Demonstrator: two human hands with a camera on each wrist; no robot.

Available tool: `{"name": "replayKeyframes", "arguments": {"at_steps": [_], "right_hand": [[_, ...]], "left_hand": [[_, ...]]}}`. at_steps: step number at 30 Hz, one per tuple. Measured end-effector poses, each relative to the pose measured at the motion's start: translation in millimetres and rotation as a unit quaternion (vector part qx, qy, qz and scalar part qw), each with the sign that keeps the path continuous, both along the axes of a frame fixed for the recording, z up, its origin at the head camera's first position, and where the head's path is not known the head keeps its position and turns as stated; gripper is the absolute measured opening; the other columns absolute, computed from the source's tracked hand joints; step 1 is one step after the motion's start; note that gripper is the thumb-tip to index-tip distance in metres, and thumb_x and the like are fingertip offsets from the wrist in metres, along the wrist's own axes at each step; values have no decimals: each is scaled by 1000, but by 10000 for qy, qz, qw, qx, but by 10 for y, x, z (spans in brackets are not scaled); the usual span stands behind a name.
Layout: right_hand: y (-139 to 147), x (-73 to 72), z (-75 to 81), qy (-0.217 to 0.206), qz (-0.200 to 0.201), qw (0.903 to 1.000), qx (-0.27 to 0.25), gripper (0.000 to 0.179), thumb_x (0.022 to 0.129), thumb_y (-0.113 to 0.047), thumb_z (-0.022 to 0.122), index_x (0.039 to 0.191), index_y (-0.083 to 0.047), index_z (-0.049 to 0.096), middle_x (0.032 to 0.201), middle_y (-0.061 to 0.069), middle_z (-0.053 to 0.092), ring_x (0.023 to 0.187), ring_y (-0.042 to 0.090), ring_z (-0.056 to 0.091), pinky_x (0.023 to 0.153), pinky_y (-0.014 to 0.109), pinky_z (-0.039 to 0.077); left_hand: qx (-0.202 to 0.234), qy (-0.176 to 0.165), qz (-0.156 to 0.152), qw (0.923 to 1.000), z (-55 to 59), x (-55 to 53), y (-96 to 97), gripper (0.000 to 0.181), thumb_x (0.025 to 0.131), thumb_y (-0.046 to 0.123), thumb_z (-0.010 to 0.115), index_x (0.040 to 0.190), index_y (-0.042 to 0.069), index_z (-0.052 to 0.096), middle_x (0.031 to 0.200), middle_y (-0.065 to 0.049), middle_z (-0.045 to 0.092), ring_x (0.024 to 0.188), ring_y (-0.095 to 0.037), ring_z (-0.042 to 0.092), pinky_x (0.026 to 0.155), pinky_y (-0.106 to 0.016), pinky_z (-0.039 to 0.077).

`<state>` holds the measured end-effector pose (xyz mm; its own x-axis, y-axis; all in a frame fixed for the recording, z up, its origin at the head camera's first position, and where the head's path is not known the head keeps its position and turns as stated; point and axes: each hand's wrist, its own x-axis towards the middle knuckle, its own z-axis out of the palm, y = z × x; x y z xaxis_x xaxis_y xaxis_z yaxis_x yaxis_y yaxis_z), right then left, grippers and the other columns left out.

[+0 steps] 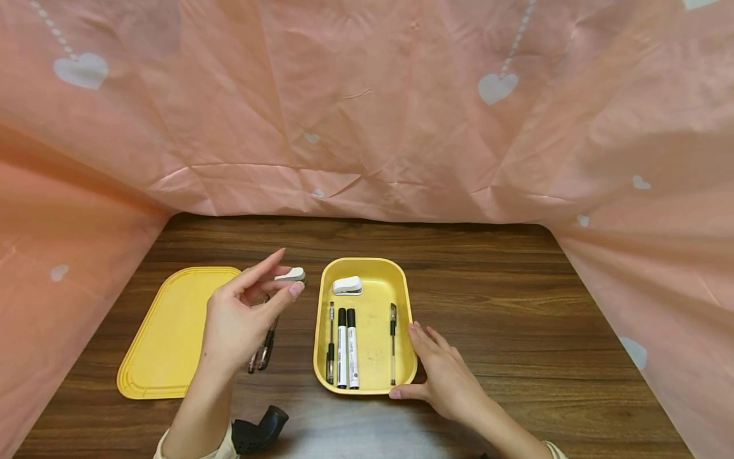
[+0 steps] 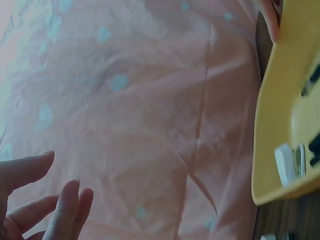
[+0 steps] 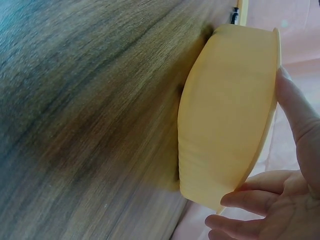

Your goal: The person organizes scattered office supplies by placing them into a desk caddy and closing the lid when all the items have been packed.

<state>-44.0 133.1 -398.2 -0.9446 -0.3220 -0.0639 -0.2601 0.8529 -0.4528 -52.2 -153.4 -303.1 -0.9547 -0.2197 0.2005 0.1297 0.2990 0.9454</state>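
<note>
My left hand (image 1: 241, 319) is raised over the table left of the yellow box (image 1: 367, 390), fingers loosely bent, thumb and fingertips apart, with nothing between them. Behind its fingertips lies a white stapler (image 1: 294, 274), partly hidden. Several black pens (image 1: 267, 347) lie below that hand, partly covered by it. My right hand (image 1: 450, 376) touches the box's near right corner, thumb at the near rim, other fingers spread along the right side. Inside the box are a small white stapler (image 1: 347, 285), two black-capped markers (image 1: 352, 350), a pen (image 1: 331, 344) at left and another pen (image 1: 393, 344) at right.
A yellow lid (image 1: 166, 331) lies flat on the wooden table (image 1: 487, 287), left of my left hand. A black device (image 1: 260, 430) sits at my left wrist. Pink curtain (image 1: 367, 127) with hearts hangs behind the table and along both sides.
</note>
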Motion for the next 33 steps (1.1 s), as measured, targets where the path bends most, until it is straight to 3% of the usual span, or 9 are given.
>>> {"name": "replayKeyframes", "arguments": {"at_steps": [4,7,13,16,18,24,29,33], "right_hand": [[7,3,-1,-11,3,10000,3,107,64,-53,81,148,-3,37,154,14,37,142,41,33,103,71,32],[16,7,-2,-27,9,10000,2,108,64,-54,81,148,-3,37,154,14,37,142,41,33,103,71,32],[23,9,-10,-1,16,10000,33,108,64,-55,80,148,-3,37,154,14,37,141,41,33,102,71,33],[19,9,-16,2,19,10000,27,108,64,-55,80,148,-3,37,155,13,36,141,42,33,102,72,33],[16,10,-18,-4,17,10000,5,108,64,-54,80,148,-4,37,155,14,36,141,42,33,102,72,32],[12,9,-22,14,33,10000,19,108,64,-54,80,148,-3,37,155,14,35,142,42,33,102,72,32],[14,10,-30,103,60,9999,59,107,64,-54,80,148,-3,37,154,14,36,141,42,33,101,72,33],[17,12,-39,159,64,9998,83,107,64,-54,80,148,-4,37,154,14,36,141,42,34,101,72,34]], "left_hand": [[-339,-261,617,9972,-90,-13,-149,53,78,22,82,127,27,65,99,9,71,80,7,68,54,-14,46],[-571,-566,848,9932,-197,-28,-226,55,77,29,83,129,29,64,103,6,72,78,9,67,50,-16,41],[-634,-1044,699,9901,-474,-87,-333,59,80,35,79,134,23,59,116,-7,70,73,12,65,59,-13,49],[-781,-1211,693,9871,-610,-112,-368,60,81,34,78,136,20,58,118,-11,69,71,13,63,56,-15,49],[-995,-1300,772,9835,-690,-124,-385,60,82,33,78,136,18,58,118,-11,70,74,8,66,53,-17,47],[-1588,-1347,836,9745,-911,-163,-423,58,84,26,76,136,9,57,116,-18,70,89,-27,73,53,-17,46],[-1870,-1391,733,9697,-1062,-196,-429,57,84,21,76,134,4,57,116,-22,68,90,-31,73,53,-21,52],[-2002,-1494,653,9661,-1148,-206,-421,58,81,16,78,134,1,57,114,-26,68,91,-33,72,62,-31,58]]}}
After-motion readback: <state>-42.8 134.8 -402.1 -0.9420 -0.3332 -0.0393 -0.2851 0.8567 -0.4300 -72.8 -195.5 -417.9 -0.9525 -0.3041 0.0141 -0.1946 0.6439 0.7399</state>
